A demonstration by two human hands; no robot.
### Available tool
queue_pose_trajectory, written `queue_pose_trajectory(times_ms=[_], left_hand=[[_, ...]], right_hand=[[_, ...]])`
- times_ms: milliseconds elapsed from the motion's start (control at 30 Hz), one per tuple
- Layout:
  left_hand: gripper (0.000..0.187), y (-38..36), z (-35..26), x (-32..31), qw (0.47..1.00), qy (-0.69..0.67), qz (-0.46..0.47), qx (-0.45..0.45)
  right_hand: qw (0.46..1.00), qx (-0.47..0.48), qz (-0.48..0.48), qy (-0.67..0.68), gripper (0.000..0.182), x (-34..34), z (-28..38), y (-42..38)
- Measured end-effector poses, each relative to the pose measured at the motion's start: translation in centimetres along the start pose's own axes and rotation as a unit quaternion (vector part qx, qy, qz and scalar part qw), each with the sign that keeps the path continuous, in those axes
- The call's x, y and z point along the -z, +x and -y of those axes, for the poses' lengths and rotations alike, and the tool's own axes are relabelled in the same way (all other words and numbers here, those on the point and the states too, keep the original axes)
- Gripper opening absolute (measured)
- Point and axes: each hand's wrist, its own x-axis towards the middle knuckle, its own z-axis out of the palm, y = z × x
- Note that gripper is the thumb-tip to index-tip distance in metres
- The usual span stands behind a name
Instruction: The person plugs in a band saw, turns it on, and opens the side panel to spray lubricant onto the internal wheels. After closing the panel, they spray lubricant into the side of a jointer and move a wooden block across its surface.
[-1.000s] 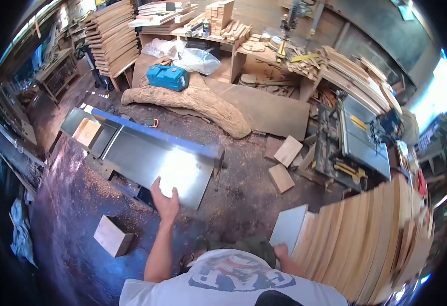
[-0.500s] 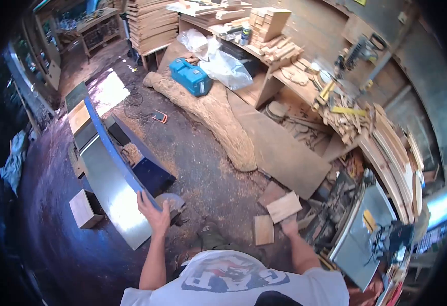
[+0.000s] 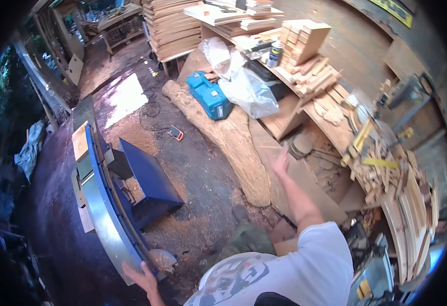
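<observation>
My left hand is at the near end of a long blue jointer with a shiny metal bed. Its fingers are spread over the bed's near end, with nothing in them. My right hand reaches forward, slightly blurred, its fingers stretched out and holding nothing. In this view it overlaps a broad flat board on the floor. A long, rough slab of wood lies left of that hand, with a teal tool case on top.
Clear plastic sheeting lies beside the case. An orange-edged device and a cable are on the shaving-strewn floor. Along the right run a bench with wood offcuts and curved boards. Stacked planks stand at the back.
My right hand has left the small wood blocks low on the right and swung up and forward. My left hand has loosened from the jointer's fence. The view has shifted.
</observation>
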Motion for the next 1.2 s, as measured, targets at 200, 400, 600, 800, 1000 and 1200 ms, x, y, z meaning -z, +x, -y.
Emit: queue_pose_trajectory(times_ms=[200,400,600,800,1000,1200], left_hand=[[0.079,-5.5,-5.8,0.7,0.917,0.265,-0.293,0.059],[0.067,-14.4,-7.7,3.5,0.825,0.427,-0.231,0.291],[0.067,-11.8,-19.7,3.5,0.806,0.402,-0.229,0.371],[0.067,-10.0,-21.2,1.5,0.837,0.37,-0.224,0.334],[0.062,-11.4,-19.8,0.8,0.853,0.268,-0.266,0.36],[0.06,-17.8,-14.7,1.0,0.842,0.176,-0.314,0.401]], right_hand=[[0.991,0.036,-0.126,0.004,0.107,-5.5,10.7,32.9],[0.962,0.023,-0.124,-0.241,0.112,-8.0,13.0,56.4],[0.944,0.058,-0.166,-0.278,0.107,-14.3,7.4,68.2],[0.967,-0.006,-0.151,-0.206,0.101,-14.0,9.0,64.0],[0.963,0.26,-0.076,0.004,0.087,-12.0,19.0,45.6],[0.877,0.344,0.066,0.329,0.091,-10.6,30.5,22.8]])
